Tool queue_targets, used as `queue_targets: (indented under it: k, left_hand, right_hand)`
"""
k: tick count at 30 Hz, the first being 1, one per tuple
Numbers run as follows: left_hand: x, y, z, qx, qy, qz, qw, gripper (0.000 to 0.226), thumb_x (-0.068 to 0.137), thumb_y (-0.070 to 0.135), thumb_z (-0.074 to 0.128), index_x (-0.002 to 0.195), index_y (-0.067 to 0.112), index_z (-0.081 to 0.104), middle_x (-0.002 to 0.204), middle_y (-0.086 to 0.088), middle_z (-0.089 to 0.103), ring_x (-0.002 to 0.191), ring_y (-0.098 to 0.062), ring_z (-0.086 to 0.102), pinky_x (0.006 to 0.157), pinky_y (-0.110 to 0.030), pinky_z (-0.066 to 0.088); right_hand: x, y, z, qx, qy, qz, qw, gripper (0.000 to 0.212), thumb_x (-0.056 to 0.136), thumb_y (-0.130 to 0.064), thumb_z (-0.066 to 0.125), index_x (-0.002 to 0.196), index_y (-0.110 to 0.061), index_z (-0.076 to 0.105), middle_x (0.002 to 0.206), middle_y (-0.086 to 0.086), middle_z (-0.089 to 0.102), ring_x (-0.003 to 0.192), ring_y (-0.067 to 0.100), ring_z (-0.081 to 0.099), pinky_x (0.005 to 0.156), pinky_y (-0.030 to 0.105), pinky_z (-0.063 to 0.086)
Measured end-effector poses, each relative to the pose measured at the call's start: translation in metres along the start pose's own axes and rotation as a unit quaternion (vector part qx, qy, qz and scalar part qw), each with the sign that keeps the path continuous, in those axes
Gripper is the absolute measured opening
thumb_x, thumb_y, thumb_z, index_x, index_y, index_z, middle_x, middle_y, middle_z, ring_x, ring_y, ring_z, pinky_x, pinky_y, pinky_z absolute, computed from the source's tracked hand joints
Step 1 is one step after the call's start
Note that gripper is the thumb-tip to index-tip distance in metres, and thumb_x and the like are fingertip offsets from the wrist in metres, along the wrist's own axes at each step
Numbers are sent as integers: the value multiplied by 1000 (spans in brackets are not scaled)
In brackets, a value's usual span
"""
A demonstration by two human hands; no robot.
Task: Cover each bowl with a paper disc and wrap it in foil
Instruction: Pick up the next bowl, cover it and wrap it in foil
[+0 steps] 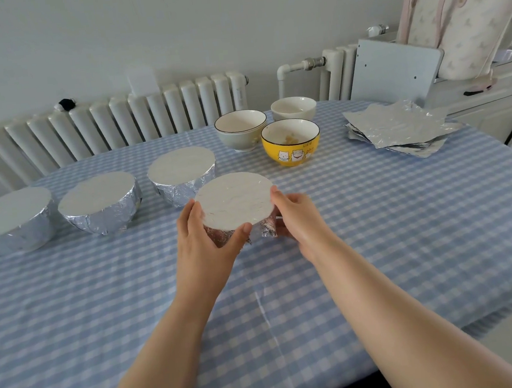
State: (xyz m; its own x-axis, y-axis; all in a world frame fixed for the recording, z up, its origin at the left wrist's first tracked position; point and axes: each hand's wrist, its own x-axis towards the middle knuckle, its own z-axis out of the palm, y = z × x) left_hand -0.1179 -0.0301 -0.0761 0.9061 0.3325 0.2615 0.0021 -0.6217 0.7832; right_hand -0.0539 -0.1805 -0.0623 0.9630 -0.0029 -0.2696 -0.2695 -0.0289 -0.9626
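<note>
A foil-wrapped bowl (233, 200) topped with a white disc sits at the table's middle. My left hand (203, 233) grips its left side with the thumb curled under the front rim. My right hand (297, 218) holds its right side, fingers wrapped round the foil. Three wrapped bowls stand to the left: one (181, 176) just behind, one (100, 202) further left, one (10, 220) at the edge. Three bare bowls stand behind: a yellow one (291, 143), a grey one (240, 129) and a white one (293, 108). Foil sheets (398, 128) lie stacked at the right.
A blue checked tablecloth (377, 229) covers the oval table. A white radiator (110, 123) runs along the wall behind it. A high chair with a padded seat (439, 35) and a white cabinet (497, 114) stand at the back right.
</note>
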Motion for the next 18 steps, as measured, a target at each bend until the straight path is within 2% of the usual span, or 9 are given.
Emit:
queue_targets:
  k: [1, 2, 3, 4, 5, 7, 13, 16, 18]
  left_hand:
    - [0, 0, 0, 0, 0, 1, 1000, 111, 69, 70, 60, 155, 12, 21, 160, 9, 16, 145, -11, 24, 111, -27, 28]
    - [0, -1, 0, 1, 0, 2, 1000, 109, 71, 68, 61, 155, 12, 21, 160, 9, 16, 145, -11, 24, 110, -26, 27]
    - [1, -1, 0, 3, 0, 3, 1000, 107, 73, 66, 63, 155, 12, 21, 160, 9, 15, 145, -11, 24, 109, -25, 27]
    - [1, -2, 0, 5, 1, 3, 1000, 104, 76, 63, 65, 155, 11, 21, 160, 10, 15, 145, -11, 24, 109, -24, 27]
    - [2, -3, 1, 6, 2, 4, 1000, 103, 77, 61, 66, 155, 11, 21, 160, 10, 15, 145, -11, 25, 109, -25, 27]
    - [2, -4, 1, 6, 3, 4, 1000, 103, 77, 61, 67, 154, 10, 21, 160, 10, 15, 145, -12, 26, 112, -27, 29]
    - [1, -3, 1, -5, 1, 5, 1000, 113, 67, 72, 58, 155, 11, 20, 160, 9, 16, 145, -12, 26, 116, -33, 30]
    - [1, -3, 2, -3, 4, 9, 1000, 113, 67, 71, 58, 155, 11, 20, 161, 8, 15, 146, -12, 24, 116, -33, 30]
    - [2, -4, 2, 0, 5, 12, 1000, 111, 69, 69, 60, 154, 10, 21, 161, 8, 15, 146, -12, 24, 116, -34, 30]
  right_hand:
    - [2, -2, -1, -4, -3, -7, 1000, 49, 92, -55, 56, 127, -22, 48, 118, 10, 67, 91, 20, 71, 88, 40, 59]
    - [5, -4, -2, -15, -15, -19, 1000, 45, 96, -48, 53, 134, -25, 45, 118, 7, 65, 92, 18, 69, 85, 37, 59]
    - [6, -7, -4, -37, -35, -31, 998, 36, 100, -41, 48, 130, -21, 52, 114, 6, 65, 92, 17, 68, 82, 35, 60]
    - [8, -10, -6, -59, -55, -38, 996, 29, 102, -35, 43, 116, -17, 61, 104, 5, 66, 88, 16, 67, 80, 33, 60]
    - [8, -13, -8, -71, -69, -35, 994, 30, 104, -33, 39, 102, -17, 65, 93, 5, 66, 83, 17, 67, 78, 32, 60]
    - [8, -15, -10, -70, -82, -17, 994, 35, 105, -33, 37, 93, -16, 66, 82, 3, 66, 76, 17, 67, 75, 30, 59]
    - [9, -8, -9, -33, -93, 0, 995, 46, 106, -42, 37, 115, -8, 66, 99, 6, 70, 86, 18, 68, 69, 27, 55]
    - [8, -5, -9, 7, -94, 8, 996, 44, 104, -44, 40, 113, -10, 67, 110, 9, 71, 98, 23, 68, 81, 34, 59]
    - [8, -3, -11, 29, -102, 12, 994, 42, 102, -45, 44, 112, -11, 68, 110, 8, 73, 102, 25, 69, 85, 36, 59]
